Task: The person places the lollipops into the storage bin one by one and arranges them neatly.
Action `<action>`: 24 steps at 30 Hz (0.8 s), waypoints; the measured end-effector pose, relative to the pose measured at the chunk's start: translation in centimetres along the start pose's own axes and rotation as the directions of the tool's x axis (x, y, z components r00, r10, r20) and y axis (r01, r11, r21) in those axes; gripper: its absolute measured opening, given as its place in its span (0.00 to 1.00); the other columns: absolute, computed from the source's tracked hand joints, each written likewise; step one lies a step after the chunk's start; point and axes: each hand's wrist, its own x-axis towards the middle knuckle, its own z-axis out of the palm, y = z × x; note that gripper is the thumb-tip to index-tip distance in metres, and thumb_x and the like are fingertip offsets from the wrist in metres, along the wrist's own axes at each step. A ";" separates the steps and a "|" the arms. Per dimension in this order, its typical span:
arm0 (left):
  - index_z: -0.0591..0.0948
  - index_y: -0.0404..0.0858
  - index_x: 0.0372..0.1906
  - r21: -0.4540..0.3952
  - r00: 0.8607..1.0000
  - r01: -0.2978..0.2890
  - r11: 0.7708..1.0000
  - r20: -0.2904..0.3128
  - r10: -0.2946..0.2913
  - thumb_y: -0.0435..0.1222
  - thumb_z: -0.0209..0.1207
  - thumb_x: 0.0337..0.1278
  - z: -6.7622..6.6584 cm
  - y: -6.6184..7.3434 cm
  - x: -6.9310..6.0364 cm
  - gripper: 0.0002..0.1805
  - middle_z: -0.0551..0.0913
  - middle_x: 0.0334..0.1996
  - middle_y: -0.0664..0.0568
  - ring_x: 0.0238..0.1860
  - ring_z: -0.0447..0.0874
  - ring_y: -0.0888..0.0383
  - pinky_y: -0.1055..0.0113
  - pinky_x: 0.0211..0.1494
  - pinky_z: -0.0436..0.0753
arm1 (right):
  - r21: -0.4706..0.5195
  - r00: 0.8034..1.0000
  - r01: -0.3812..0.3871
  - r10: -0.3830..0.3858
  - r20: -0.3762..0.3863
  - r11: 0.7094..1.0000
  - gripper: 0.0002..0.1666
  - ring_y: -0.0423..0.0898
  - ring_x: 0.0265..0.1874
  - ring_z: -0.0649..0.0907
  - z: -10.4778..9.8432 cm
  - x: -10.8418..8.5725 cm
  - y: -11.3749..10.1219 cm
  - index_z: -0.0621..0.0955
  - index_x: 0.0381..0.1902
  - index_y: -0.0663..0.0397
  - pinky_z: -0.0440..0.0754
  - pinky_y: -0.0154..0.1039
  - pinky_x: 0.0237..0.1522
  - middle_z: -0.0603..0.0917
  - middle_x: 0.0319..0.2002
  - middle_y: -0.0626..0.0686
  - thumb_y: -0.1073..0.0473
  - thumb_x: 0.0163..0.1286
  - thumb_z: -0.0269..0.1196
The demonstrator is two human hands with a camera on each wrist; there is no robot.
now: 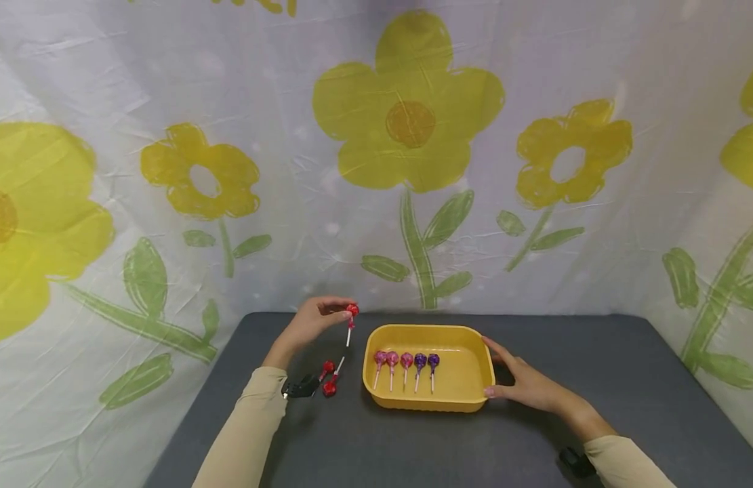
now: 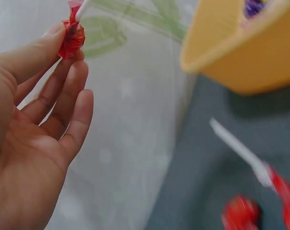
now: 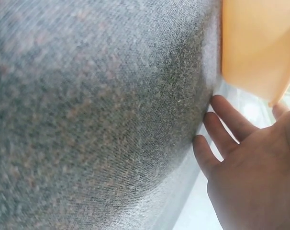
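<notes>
My left hand (image 1: 315, 321) pinches a red-wrapped lollipop (image 1: 352, 310) by its head, between thumb and fingers, with the white stick hanging down. The left wrist view shows that lollipop (image 2: 72, 39) at the fingertips, the other fingers loosely bent. To the right is a yellow tray (image 1: 428, 405) holding a row of lollipops: pink ones (image 1: 392, 359) on the left, purple ones (image 1: 420, 361) beside them. My right hand (image 1: 525, 385) touches the tray's right end, thumb at the near side and a finger toward the far corner. In the right wrist view, its fingers (image 3: 226, 132) are spread and fairly straight.
Two more red lollipops (image 1: 330, 388) lie on the dark grey table (image 1: 413, 447) near my left wrist, left of the tray. Behind the table hangs a pale cloth (image 1: 291, 257) printed with yellow flowers.
</notes>
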 end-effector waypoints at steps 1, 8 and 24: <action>0.83 0.41 0.58 -0.006 1.000 0.000 1.000 0.010 0.000 0.47 0.66 0.60 0.2 0.4 0.7 0.24 0.88 0.50 0.47 0.52 0.86 0.47 0.55 0.59 0.83 | -0.006 1.000 -0.001 0.001 -0.001 1.000 0.59 0.72 0.71 0.63 0.0 0.0 0.0 0.43 0.80 0.31 0.66 0.76 0.59 0.67 0.71 0.67 0.42 0.64 0.68; 0.83 0.42 0.58 -0.111 0.993 0.016 0.994 0.117 -0.003 0.43 0.66 0.61 2.3 3.0 4.7 0.21 0.87 0.53 0.47 0.52 0.87 0.54 0.58 0.60 0.83 | 0.002 1.000 0.009 -0.009 -0.003 1.000 0.58 0.72 0.72 0.62 0.0 0.0 -0.3 0.44 0.80 0.33 0.65 0.76 0.60 0.66 0.71 0.67 0.42 0.65 0.68; 0.78 0.30 0.61 -0.210 0.949 0.018 0.978 0.313 0.049 0.31 0.60 0.66 9.5 3.8 8.1 0.21 0.84 0.56 0.38 0.50 0.86 0.59 0.56 0.64 0.80 | -0.010 1.000 0.015 -0.016 -0.009 1.000 0.59 0.72 0.71 0.62 0.2 -0.2 -0.9 0.45 0.80 0.33 0.67 0.75 0.60 0.66 0.71 0.67 0.43 0.64 0.69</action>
